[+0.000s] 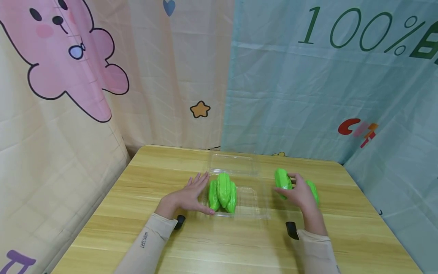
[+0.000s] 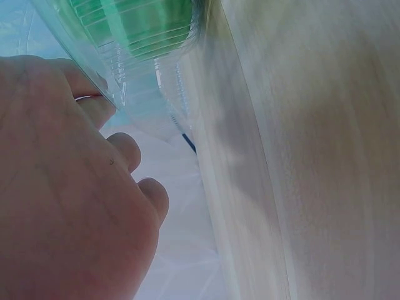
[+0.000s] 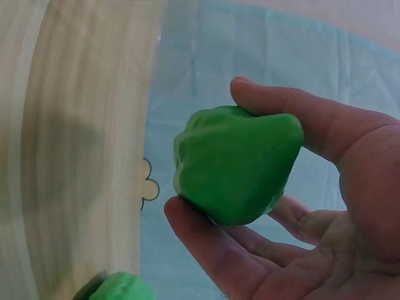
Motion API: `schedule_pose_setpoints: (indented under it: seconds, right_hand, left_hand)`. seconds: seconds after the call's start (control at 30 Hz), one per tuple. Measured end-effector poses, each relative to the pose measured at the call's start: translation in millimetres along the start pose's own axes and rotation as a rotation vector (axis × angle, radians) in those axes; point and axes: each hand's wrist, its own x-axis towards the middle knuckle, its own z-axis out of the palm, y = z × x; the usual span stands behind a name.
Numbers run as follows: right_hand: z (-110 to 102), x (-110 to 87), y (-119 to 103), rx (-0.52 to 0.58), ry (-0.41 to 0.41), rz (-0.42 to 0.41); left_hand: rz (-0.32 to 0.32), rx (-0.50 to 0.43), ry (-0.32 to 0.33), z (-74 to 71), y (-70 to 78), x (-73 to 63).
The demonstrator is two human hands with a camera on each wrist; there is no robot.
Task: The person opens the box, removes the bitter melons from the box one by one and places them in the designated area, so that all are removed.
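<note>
A clear plastic clamshell tray (image 1: 251,207) lies open on the wooden table (image 1: 219,243), lid folded back. Inside its left part stand three green ridged fruit (image 1: 223,192). My left hand (image 1: 191,196) rests flat with straight fingers against the tray's left edge; in the left wrist view the tray wall (image 2: 134,94) touches the fingers (image 2: 125,150). My right hand (image 1: 298,192) grips another green fruit (image 1: 282,182) between thumb and fingers, just right of the tray; the right wrist view shows this fruit (image 3: 234,162) held clear of the table. One more green fruit (image 1: 313,191) lies behind the right hand.
Printed cloth curtains (image 1: 308,83) hang close behind and beside the table. The table's near half holds only my sleeved forearms (image 1: 147,243). The table's right edge (image 1: 376,213) runs close to the loose fruit.
</note>
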Motion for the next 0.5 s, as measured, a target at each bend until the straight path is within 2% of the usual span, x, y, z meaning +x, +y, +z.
schedule_pose_setpoints:
  seconds: [0.5]
  right_hand:
    - [-5, 7.6, 29, -0.064, 0.016, 0.090]
  left_hand:
    - [-0.002, -0.006, 0.002, 0.9, -0.2, 0.3]
